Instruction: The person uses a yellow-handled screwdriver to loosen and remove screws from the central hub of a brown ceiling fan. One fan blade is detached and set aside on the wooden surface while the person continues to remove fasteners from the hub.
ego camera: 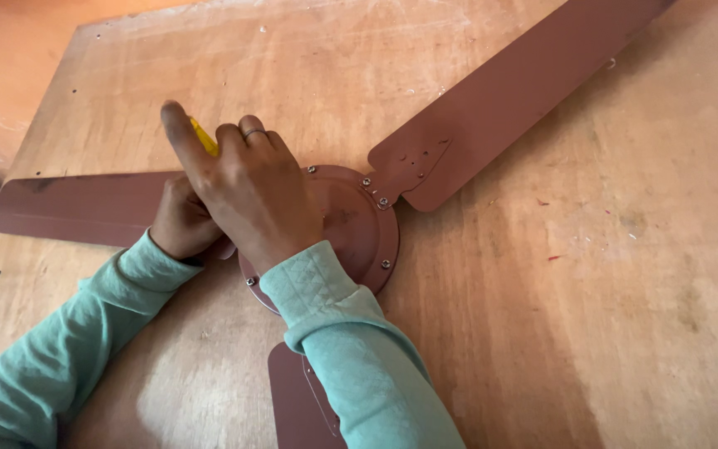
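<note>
Three brown fan blades radiate from one round motor hub (359,224), the whole ceiling fan lying flat on a worn wooden tabletop (608,291) that fills nearly all of the view. Upper-right blade (508,91): runs to the top edge of the view, its bracket fixed at the hub rim by small silver screws (382,201). Left blade (76,204): runs out toward the table's left edge. Bottom blade (297,399): only its root shows, partly under the right sleeve. Both arms wear pale green sleeves (359,357). Right hand (251,187) lies over the left side of the hub, fingers curled tight around a yellow tool handle (204,137), index finger stretched straight along it; a ring shows on one finger. The tool's tip is hidden under the hand, so what it meets cannot be told. Left hand (180,220) sits just beneath the right, at the root of the left blade; mostly covered, so its grip cannot be told. Small specks and one red fleck (553,258) lie on the bare wood to the right.
</note>
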